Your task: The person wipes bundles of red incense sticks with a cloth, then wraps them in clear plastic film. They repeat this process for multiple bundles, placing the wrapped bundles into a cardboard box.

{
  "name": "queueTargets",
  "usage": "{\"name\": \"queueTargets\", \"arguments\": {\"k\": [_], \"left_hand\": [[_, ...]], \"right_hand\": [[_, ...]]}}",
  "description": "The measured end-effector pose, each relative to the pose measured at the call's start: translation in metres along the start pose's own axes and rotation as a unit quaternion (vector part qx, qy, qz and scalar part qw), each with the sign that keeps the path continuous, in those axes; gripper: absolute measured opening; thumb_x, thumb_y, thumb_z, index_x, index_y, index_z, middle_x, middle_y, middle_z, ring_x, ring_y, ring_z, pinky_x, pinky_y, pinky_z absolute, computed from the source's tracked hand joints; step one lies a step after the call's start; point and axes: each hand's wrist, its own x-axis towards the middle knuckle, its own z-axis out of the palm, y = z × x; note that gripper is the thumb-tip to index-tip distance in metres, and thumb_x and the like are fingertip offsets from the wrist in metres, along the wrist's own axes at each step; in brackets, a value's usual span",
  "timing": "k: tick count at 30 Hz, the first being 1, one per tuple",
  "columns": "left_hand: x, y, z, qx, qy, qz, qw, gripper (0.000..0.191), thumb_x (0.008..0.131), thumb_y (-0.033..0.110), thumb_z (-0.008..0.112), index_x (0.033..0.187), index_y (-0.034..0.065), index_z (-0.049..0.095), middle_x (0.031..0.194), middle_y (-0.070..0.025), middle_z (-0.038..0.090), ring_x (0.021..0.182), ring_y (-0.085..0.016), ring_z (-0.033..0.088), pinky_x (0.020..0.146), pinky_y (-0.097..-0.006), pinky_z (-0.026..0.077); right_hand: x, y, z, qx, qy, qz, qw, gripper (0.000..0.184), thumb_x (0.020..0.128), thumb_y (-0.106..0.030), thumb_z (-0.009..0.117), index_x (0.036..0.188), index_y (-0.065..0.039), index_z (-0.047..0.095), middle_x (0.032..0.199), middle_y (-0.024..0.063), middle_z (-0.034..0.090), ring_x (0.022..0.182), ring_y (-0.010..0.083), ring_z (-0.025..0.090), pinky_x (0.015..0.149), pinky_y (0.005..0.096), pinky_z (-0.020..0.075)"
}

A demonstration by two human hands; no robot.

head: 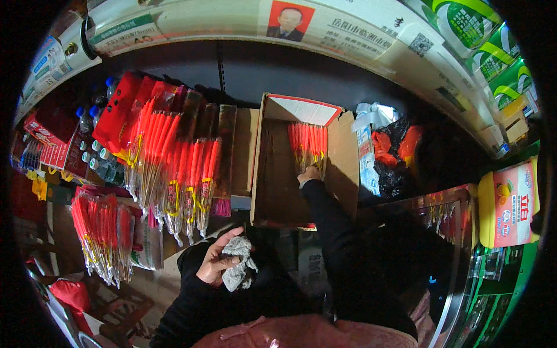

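Note:
My left hand (213,266) holds a crumpled grey-white cloth (237,265) low in front of my body. Reaching into an open cardboard box (278,191), my right hand (310,175) is at the lower end of a bunch of red candle-like sticks (308,141) in clear wrappers. Its fingers are partly hidden, so whether they grip the bunch is unclear. The bunch lies against the box's right side. More wrapped red sticks (174,161) lie fanned out left of the box, and another bunch (102,235) rests lower at the far left.
Bottles (102,165) and red packets (124,106) stand behind the left sticks. Black and red plastic bags (389,148) lie right of the box. A yellow-lidded tub (507,204) sits at the far right. Across the top runs a shelf edge (209,26) bearing labels.

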Motion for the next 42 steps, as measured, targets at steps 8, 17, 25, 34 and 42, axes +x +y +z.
{"name": "queueTargets", "arguments": {"k": [8,17,25,34,42], "left_hand": [[0.000,-0.001,0.001,0.022,0.000,0.010,1.000,0.068,0.071,-0.003,0.062,0.133,0.0037,0.034,0.109,-0.0125,0.058,0.100,-0.019,0.056,0.089,-0.0285,0.041],[-0.001,-0.002,-0.002,-0.011,-0.009,0.016,1.000,0.061,0.077,-0.008,0.051,0.134,0.0058,0.033,0.117,-0.0124,0.054,0.109,-0.022,0.051,0.094,-0.0305,0.038],[-0.006,-0.007,-0.010,-0.162,-0.014,0.121,0.979,0.053,0.082,-0.006,0.044,0.133,0.0078,0.034,0.121,-0.0103,0.052,0.109,-0.020,0.052,0.091,-0.0313,0.042],[-0.031,0.012,0.014,-0.231,-0.087,0.152,0.957,0.065,0.084,0.017,0.057,0.139,0.0132,0.022,0.132,-0.0037,0.040,0.119,-0.020,0.040,0.100,-0.0361,0.031],[-0.047,0.030,0.004,0.033,-0.113,0.199,0.973,0.068,0.084,0.015,0.059,0.139,0.0050,0.020,0.133,-0.0071,0.036,0.121,-0.017,0.036,0.099,-0.0319,0.033]], "right_hand": [[0.019,0.040,0.046,0.103,-0.038,-0.241,0.964,0.029,0.070,-0.023,0.064,0.090,-0.004,0.056,0.086,0.0147,0.060,0.085,0.0318,0.059,0.070,0.0428,0.0479],[-0.027,0.005,-0.002,-0.057,0.033,-0.329,0.942,0.029,0.076,-0.018,0.059,0.103,-0.009,0.059,0.085,0.0152,0.063,0.080,0.0263,0.061,0.069,0.0368,0.0480],[-0.211,-0.075,-0.108,0.432,-0.187,-0.356,0.807,0.056,0.071,-0.010,0.070,0.122,-0.004,0.046,0.117,0.0076,0.054,0.097,0.0163,0.056,0.081,0.0302,0.0443],[-0.342,-0.109,-0.082,0.211,-0.062,-0.557,0.801,0.083,0.069,-0.016,0.073,0.135,-0.001,0.026,0.135,0.0228,0.030,0.127,0.0367,0.028,0.102,0.0405,0.0259],[-0.333,-0.120,-0.069,0.358,-0.022,-0.431,0.828,0.044,0.077,-0.001,0.059,0.120,0.000,0.048,0.115,0.0142,0.053,0.107,0.0254,0.051,0.091,0.0348,0.0392]]}}
